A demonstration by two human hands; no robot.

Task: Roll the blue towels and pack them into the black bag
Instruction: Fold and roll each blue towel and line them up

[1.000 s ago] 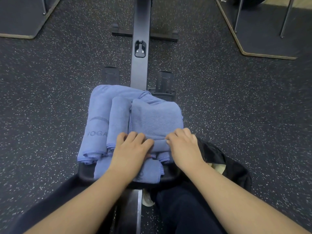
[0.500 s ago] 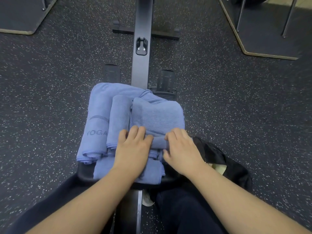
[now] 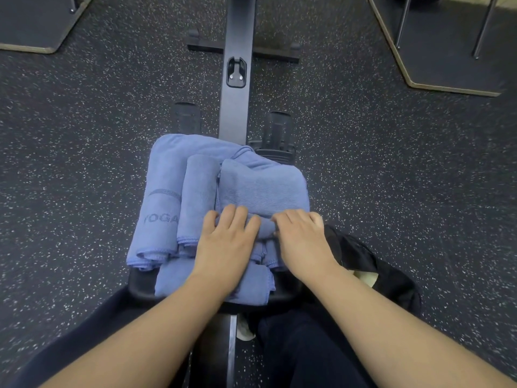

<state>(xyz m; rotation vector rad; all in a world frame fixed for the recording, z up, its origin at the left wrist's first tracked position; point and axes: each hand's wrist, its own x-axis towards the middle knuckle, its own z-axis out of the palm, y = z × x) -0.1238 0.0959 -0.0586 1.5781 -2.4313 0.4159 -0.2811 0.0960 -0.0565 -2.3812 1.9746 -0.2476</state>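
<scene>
The bag lies on the floor at the person's right, just beside the seat, with its mouth open. A pale item shows inside the opening; what it is cannot be told from this view. No towel is visible in the bag.

All towels sit on the seat, over the rail of the machine. Four can be counted, though the layers under the hands may hide more:

1. A rolled towel at the left, printed "YOGA".
2. A narrower rolled towel touching its right side.
3. A partly rolled towel at the right, its flat part lying away from the person.
4. A flat towel at the near edge of the seat, under the left forearm.

A further blue layer spreads beneath the two rolls at the far side; whether it is a separate towel cannot be told.

The left hand rests palm down on the near, rolled edge of the third towel, fingers curled over the roll. The right hand grips the same roll at its right end, fingers bent round the fabric. The two hands lie side by side, nearly touching.

Two footrests stand beyond the seat, one on each side of the rail. Two platforms occupy the far corners of the floor.
</scene>
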